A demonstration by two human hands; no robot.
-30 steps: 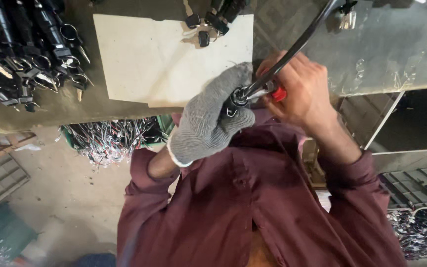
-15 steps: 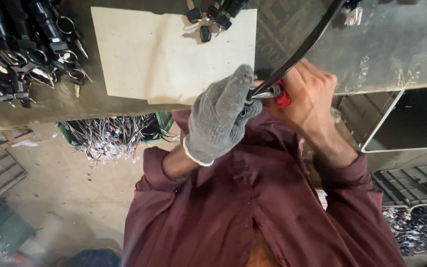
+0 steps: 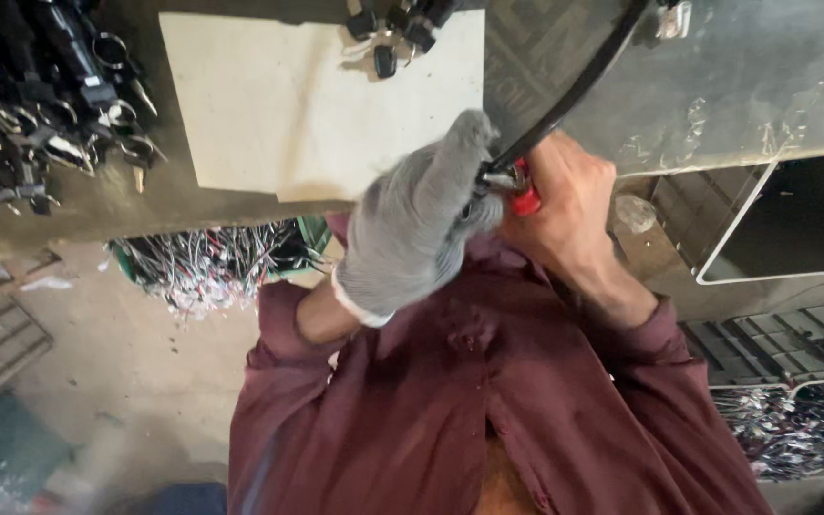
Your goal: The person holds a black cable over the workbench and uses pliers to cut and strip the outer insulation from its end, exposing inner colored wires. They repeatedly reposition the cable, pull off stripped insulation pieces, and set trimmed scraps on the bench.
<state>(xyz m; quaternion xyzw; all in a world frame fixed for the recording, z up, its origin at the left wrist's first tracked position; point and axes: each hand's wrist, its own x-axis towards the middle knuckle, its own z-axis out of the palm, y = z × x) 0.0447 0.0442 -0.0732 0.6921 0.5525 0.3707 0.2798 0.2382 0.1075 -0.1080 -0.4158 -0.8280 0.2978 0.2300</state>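
Observation:
My left hand (image 3: 422, 224), in a grey knit glove, is closed around the end of a thick black cable (image 3: 579, 81) that arcs up and right over the grey workbench (image 3: 746, 76). My right hand (image 3: 565, 215), bare, grips a red-handled tool (image 3: 525, 195) pressed against the cable's metal end, right beside the glove. Both hands are held close to my chest, above my maroon shirt, at the bench's near edge.
A pale board (image 3: 288, 105) lies on the bench with black connectors (image 3: 398, 29) at its far edge. Many black cable ends with metal rings (image 3: 40, 105) are heaped at left. A bin of loose wires (image 3: 221, 267) sits under the bench; a dark crate of wires (image 3: 793, 410) at right.
Both hands with the cable and tool have shifted slightly up toward the bench edge; the view has moved a little. The grips are unchanged.

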